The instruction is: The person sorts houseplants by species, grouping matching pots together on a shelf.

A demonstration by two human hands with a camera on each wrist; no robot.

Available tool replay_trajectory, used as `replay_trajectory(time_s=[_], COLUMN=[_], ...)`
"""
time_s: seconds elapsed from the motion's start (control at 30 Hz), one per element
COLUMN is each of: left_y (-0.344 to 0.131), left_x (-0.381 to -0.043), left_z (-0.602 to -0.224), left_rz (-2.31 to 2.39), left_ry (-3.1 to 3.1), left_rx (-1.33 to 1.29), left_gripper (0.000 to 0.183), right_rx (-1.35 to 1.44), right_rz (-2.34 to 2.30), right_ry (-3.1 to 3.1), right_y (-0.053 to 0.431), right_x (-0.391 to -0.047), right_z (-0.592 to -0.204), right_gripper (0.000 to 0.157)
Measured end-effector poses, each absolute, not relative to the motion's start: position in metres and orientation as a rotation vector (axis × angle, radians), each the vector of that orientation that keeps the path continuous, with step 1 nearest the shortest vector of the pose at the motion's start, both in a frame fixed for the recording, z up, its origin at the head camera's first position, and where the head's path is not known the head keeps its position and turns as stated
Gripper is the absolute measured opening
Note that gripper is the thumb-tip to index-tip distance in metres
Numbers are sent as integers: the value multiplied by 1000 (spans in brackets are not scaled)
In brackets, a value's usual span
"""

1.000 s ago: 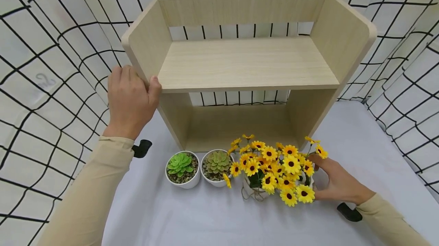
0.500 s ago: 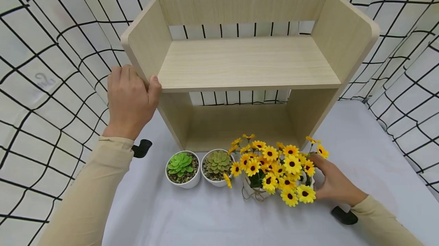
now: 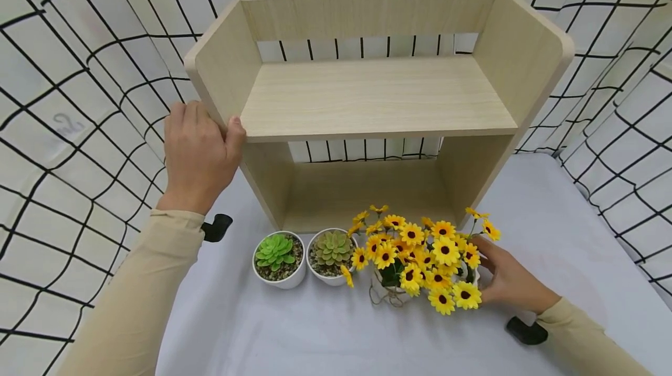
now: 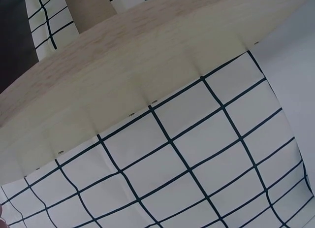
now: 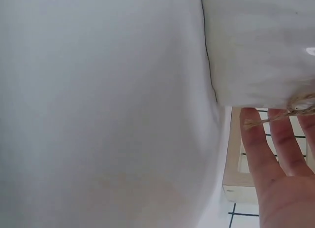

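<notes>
Flowers (image 3: pixel 424 257) sit lower right of centre; our right hand (image 3: pixel 511 277) has fingers and thumb round their pot (image 5: pixel 266 55). Our left hand (image 3: pixel 202 154) grips the shelf (image 3: pixel 378 96) left of centre. We'd hold the pot low, clear of the blooms, honestly.

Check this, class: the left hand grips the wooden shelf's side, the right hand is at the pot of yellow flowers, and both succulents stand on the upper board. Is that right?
No: the bright green succulent and duller succulent are not on the upper board; the head view shows them on the white cloth, in front of the wooden shelf. The rest is right.
</notes>
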State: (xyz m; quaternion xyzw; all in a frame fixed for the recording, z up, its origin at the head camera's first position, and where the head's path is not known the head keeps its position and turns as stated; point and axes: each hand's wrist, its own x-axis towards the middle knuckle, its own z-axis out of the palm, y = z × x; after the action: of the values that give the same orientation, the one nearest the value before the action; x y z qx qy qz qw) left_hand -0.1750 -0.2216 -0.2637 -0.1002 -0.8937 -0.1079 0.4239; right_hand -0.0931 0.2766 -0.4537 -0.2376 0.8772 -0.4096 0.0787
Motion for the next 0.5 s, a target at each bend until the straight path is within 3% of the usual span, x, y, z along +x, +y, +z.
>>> replay_trajectory(time_s=[0.5], left_y=[-221], left_x=[-174], left_z=[-263], left_rz=[-266], left_ry=[-2251], left_rx=[-249], left_gripper=[55], right_rx=[-591], right_rz=[-1521], right_ry=[2361], right_y=[277], right_x=[-89], right_z=[-457], right_gripper=[100])
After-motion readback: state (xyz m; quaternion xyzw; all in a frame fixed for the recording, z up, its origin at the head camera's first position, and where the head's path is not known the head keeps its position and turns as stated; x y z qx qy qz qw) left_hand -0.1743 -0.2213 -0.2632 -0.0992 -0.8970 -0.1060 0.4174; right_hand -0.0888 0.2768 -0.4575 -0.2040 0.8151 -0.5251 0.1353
